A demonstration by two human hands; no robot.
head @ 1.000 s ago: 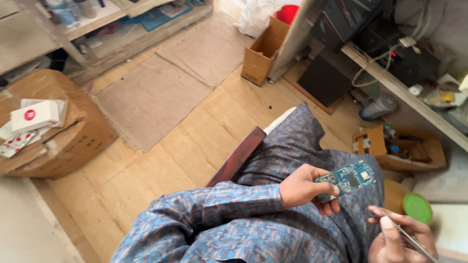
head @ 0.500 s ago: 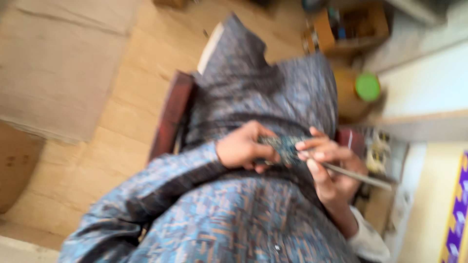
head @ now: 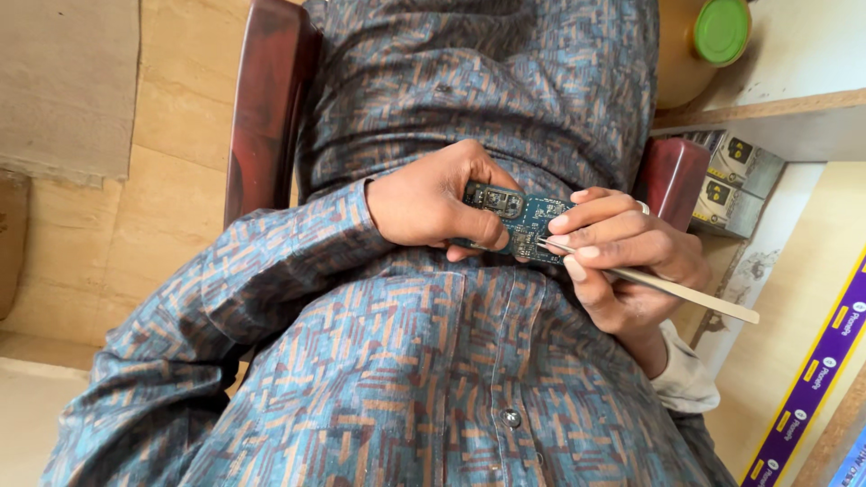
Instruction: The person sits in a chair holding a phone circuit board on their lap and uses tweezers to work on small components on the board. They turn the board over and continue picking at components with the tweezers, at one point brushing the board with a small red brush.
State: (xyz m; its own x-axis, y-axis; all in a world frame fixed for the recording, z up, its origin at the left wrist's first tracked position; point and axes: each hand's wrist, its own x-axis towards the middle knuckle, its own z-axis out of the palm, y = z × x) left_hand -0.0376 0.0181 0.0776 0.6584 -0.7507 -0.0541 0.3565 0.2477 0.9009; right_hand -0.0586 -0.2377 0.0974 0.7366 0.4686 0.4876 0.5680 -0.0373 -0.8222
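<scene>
Blue-green laminate forms the circuit board (head: 516, 221), which we see held over the lap, between the two hands and against the patterned shirt (head: 433, 361). Our left hand (head: 433, 203) wraps around the board's left end, fingers curled shut on its edge and thumb underneath. Our right hand (head: 622, 252) sits just right of the board, its fingertips resting on the board's right edge while it pinches a pair of slim metal tweezers (head: 649, 281). The tweezer tip touches the board's lower face near the right hand's index finger; the handle runs out past that hand toward the lower right. A ring shows on one finger of the right hand.

Behind the left hand we note the dark red chair arm (head: 266, 108). Above the right hand stands a yellow jar with a green lid (head: 722, 32), beside a pale tabletop (head: 803, 54). Small boxes (head: 735, 185) lie just right of the right hand, under the tabletop edge.
</scene>
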